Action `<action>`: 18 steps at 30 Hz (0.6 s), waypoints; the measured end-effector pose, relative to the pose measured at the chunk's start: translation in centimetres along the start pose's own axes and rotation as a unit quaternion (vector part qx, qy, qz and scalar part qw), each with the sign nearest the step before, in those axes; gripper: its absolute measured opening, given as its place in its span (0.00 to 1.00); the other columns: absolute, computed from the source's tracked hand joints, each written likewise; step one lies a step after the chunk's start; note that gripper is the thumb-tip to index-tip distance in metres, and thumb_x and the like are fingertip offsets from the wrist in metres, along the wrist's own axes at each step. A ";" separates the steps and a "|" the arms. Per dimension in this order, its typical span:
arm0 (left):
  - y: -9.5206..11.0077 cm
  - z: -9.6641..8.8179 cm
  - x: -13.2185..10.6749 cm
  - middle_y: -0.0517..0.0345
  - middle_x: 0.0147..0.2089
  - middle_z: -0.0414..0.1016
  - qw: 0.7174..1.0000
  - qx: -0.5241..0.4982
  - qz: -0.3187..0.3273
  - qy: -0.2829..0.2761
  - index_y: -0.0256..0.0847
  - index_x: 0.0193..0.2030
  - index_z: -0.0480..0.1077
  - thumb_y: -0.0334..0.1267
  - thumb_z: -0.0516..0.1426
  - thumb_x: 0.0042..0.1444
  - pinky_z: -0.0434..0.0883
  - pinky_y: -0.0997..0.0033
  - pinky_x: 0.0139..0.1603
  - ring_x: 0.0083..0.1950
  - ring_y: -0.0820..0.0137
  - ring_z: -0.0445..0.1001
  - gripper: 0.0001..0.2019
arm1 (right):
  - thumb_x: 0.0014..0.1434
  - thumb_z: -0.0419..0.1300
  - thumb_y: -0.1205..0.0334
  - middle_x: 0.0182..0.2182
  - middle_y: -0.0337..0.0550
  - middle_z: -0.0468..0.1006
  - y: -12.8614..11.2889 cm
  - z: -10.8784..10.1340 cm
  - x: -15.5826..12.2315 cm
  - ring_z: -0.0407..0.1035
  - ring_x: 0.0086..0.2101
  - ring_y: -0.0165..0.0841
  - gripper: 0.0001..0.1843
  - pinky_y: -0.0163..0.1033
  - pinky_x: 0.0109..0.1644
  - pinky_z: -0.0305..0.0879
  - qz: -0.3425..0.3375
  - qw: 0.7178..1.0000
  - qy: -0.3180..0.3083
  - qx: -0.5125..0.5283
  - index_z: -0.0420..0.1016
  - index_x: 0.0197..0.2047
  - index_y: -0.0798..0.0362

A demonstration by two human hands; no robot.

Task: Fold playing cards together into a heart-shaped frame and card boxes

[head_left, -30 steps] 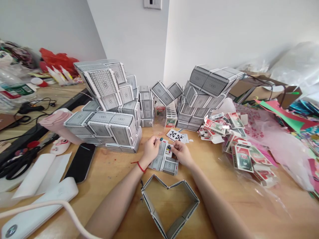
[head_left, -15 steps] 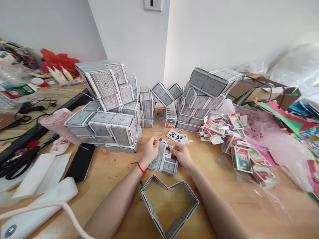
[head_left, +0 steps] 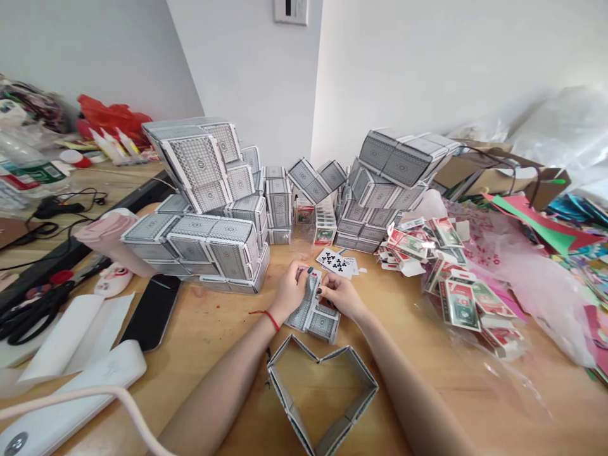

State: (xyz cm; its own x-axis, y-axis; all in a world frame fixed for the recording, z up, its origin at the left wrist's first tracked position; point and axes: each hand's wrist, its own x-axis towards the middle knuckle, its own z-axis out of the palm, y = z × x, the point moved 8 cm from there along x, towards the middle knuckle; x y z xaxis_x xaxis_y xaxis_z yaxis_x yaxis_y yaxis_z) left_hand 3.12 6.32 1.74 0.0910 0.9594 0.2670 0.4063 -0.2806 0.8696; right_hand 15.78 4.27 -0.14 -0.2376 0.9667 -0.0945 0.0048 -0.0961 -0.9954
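Observation:
Both my hands work over folded playing cards (head_left: 322,323) with grey patterned backs at the middle of the table. My left hand (head_left: 290,290) pinches the upper left of the card piece, thumb on top. Across from it, my right hand (head_left: 341,294) has its thumb and fingers closed on a card at the piece's right side; its fingertips partly hide the grip. Nearer to me, between my forearms, lies a heart-shaped frame (head_left: 291,405) made of folded cards. Just beyond my hands are loose club cards (head_left: 336,261), face up.
Stacked card-built blocks stand at the left (head_left: 232,247) and right (head_left: 401,158). Opened card boxes (head_left: 460,304) lie in a heap on the right beside pink plastic. A phone (head_left: 151,311), black scissors (head_left: 35,310) and a white device (head_left: 78,396) with a cord are on the left.
My right hand has come slightly closer to the card piece, and its fingers now cover the face card that showed before. The left hand stays nearly in place.

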 end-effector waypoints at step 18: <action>-0.1 0.1 0.4 0.55 0.38 0.70 0.982 -0.181 -0.043 -0.028 0.38 0.38 0.66 0.40 0.58 0.50 0.67 0.71 0.42 0.39 0.70 0.70 0.10 | 0.43 0.67 0.56 0.21 0.38 0.76 1.7 -1.0 0.0 0.67 0.21 0.25 0.13 0.32 0.28 0.62 0.042 0.988 -0.071 0.132 0.74 0.29 0.57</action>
State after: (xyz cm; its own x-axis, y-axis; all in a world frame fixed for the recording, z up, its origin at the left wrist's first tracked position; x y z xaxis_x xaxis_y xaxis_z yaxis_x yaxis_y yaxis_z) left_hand 3.17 6.68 1.76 0.1240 0.9773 0.1718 0.0658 -0.1808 0.9813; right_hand 16.78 4.31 -1.80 -0.3813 0.9115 -0.1543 -0.2178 -0.2508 -0.9432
